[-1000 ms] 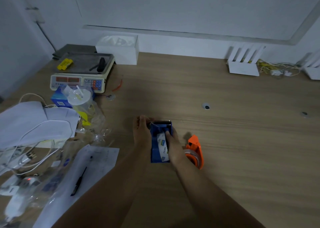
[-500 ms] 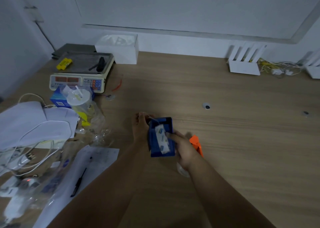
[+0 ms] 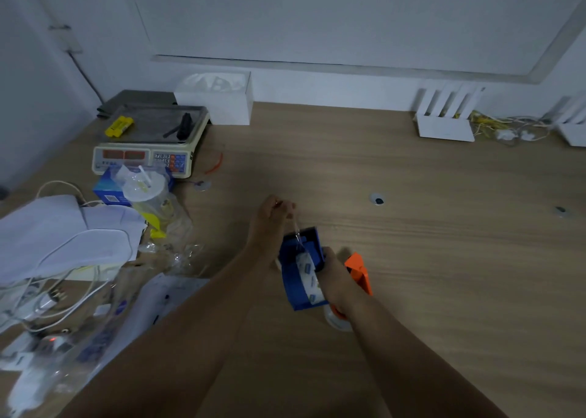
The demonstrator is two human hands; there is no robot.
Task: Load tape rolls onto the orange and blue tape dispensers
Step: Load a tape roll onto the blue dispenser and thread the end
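Note:
The blue tape dispenser (image 3: 293, 276) is tilted above the wooden table (image 3: 428, 259), with a clear tape roll (image 3: 309, 273) seated in it. My right hand (image 3: 333, 278) grips the dispenser's right side. My left hand (image 3: 272, 216) is further from me, fingers pinched on the free end of the clear tape strip (image 3: 296, 227), which stretches from the roll. The orange tape dispenser (image 3: 358, 270) lies on the table just right of my right hand, partly hidden by it, with a clear roll showing below my wrist.
A weighing scale (image 3: 149, 138) with a yellow item and a black tool stands at the back left, a white box (image 3: 218, 97) behind it. Papers, cables, plastic bags and a lidded cup (image 3: 147, 192) crowd the left side. White routers (image 3: 444, 122) and wires line the back right.
My left hand has pulled away from the dispenser, drawing the tape strip out. My right hand has shifted from on top of the roll to the dispenser's right side, and the dispenser is tilted.

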